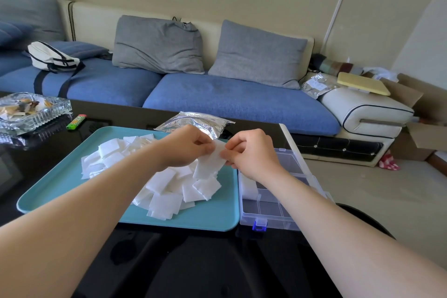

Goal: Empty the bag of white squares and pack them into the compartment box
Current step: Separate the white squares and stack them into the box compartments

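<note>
A heap of white squares lies on a teal tray on the dark table. Above the heap, my left hand and my right hand both pinch a small stack of white squares, one hand at each upper corner. The silver foil bag lies flat behind the tray, just beyond my hands. To the right of the tray stands the clear compartment box, lid open, with a blue latch at its front. White squares fill one left compartment; my right forearm hides part of the box.
A glass ashtray and a green lighter sit at the table's far left. A blue sofa with grey cushions runs behind the table. Cardboard boxes stand at the far right on the floor.
</note>
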`<state>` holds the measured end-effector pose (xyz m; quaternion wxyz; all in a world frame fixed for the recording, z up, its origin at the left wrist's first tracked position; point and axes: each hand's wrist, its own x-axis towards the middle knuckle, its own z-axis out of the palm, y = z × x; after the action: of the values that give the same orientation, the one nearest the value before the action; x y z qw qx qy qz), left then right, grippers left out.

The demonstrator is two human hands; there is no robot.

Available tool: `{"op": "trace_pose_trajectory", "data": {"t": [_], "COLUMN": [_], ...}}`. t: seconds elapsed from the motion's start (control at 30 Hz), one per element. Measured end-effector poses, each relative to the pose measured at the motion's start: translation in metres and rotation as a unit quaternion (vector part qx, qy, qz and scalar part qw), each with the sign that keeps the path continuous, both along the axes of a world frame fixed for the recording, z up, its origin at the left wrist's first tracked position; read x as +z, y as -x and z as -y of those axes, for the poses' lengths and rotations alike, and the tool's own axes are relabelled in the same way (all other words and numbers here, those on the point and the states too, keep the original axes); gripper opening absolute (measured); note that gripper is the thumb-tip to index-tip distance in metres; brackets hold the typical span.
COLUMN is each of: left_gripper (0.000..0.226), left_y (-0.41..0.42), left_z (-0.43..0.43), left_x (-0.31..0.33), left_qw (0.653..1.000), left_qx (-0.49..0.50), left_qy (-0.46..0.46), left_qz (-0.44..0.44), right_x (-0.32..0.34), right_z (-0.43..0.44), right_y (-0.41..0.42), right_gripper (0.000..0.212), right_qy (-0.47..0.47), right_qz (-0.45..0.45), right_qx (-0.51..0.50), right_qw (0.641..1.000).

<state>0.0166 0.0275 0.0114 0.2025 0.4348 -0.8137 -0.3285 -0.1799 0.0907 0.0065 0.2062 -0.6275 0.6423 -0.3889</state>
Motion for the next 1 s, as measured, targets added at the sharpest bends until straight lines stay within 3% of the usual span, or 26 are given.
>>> {"op": "trace_pose_trajectory", "data": {"t": [0.1,0.37,0.73,0.83,1.0], "left_gripper": [0.031,0.009,0.030,0.033,0.027], "left_y": [0.000,0.008,0.016,0.018,0.022], "left_z": [0.000,-0.013,-0.021,-0.021,-0.023], "left_x": [-0.002,0.000,0.005,0.009,0.014], "left_qw": [1.000,0.997,0.995,0.994,0.981], "left_qx": [-0.011,-0.072,-0.024,0.003,0.019], "left_qy": [-0.005,-0.039,-0.093,-0.105,-0.146], "left_qz": [0.019,0.018,0.005,-0.028,-0.128], "right_x": [-0.004,-0.006,-0.004,-0.004,-0.005], "right_z": [0.003,0.005,0.007,0.006,-0.005], "right_y": [0.001,-0.001,-0.003,-0.003,-0.014], "right_gripper": [0.016,0.015,0.008,0.024,0.089], "right_qy": [0.018,0.073,0.204,0.232,0.150], "right_qz": [-0.002,-0.014,-0.030,-0.068,-0.203], "right_qx": [-0.001,-0.004,0.014,0.023,0.071], "right_qw": [1.000,0.997,0.978,0.970,0.965]}}
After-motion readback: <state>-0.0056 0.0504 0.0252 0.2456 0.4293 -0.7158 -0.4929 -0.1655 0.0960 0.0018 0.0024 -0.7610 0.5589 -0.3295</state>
